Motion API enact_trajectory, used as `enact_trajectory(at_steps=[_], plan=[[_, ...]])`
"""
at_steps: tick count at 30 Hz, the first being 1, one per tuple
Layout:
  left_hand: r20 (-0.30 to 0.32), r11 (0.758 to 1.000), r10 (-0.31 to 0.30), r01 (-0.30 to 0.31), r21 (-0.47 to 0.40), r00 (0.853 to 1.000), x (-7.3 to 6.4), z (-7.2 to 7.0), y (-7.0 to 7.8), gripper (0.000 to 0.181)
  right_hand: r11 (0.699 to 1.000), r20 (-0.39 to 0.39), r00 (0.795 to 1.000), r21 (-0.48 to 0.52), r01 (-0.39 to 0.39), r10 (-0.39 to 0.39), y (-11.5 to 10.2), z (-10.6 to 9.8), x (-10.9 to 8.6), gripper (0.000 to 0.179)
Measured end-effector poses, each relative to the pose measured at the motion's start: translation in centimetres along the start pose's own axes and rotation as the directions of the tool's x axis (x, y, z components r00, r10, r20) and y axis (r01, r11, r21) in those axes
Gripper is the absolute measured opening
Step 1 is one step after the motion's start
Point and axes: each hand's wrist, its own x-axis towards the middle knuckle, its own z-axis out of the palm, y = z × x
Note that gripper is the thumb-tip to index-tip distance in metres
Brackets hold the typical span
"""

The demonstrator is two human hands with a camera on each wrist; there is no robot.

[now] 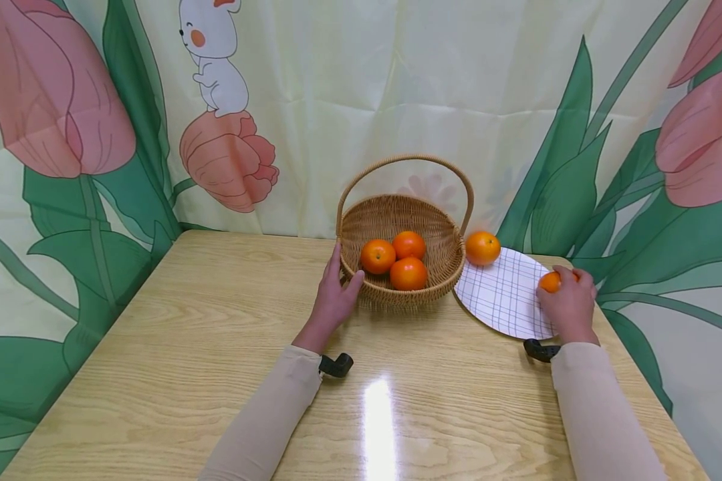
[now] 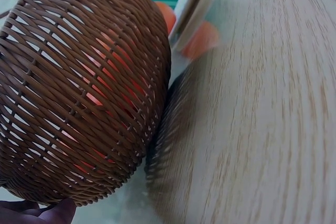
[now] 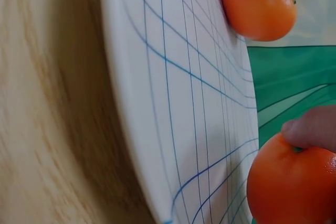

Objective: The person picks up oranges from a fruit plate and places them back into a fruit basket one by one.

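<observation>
A wicker basket point(image 1: 401, 297) with a tall handle stands at the back of the table, holding three oranges point(image 1: 408, 274). My left hand point(image 1: 335, 294) touches its left side, fingers straight along the wall and thumb at the front rim; in the left wrist view fingertips point(image 2: 63, 212) show at the basket's lower edge. On the right, my right hand point(image 1: 568, 300) grips another orange point(image 3: 294, 187) over the right side of a white plate point(image 1: 505, 294) with blue grid lines. One more orange point(image 1: 483, 248) sits at the plate's far left edge, beside the basket.
The wooden table point(image 1: 216, 321) meets a curtain point(image 1: 337, 133) printed with tulips and a white rabbit right behind the basket. The table's right edge runs close to the plate and my right arm. Each wrist wears a black camera mount point(image 1: 335, 365).
</observation>
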Motion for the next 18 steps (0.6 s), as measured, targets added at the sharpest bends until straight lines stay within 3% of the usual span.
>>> enact_trajectory(at_steps=[18], plan=[[0.008, 1.000, 0.005, -0.005, 0.009, 1.000, -0.2, -0.1, 0.1, 0.078, 0.999, -0.016, 0.999, -0.002, 0.044, -0.044, -1.6, 0.2, -0.6, 0.061]])
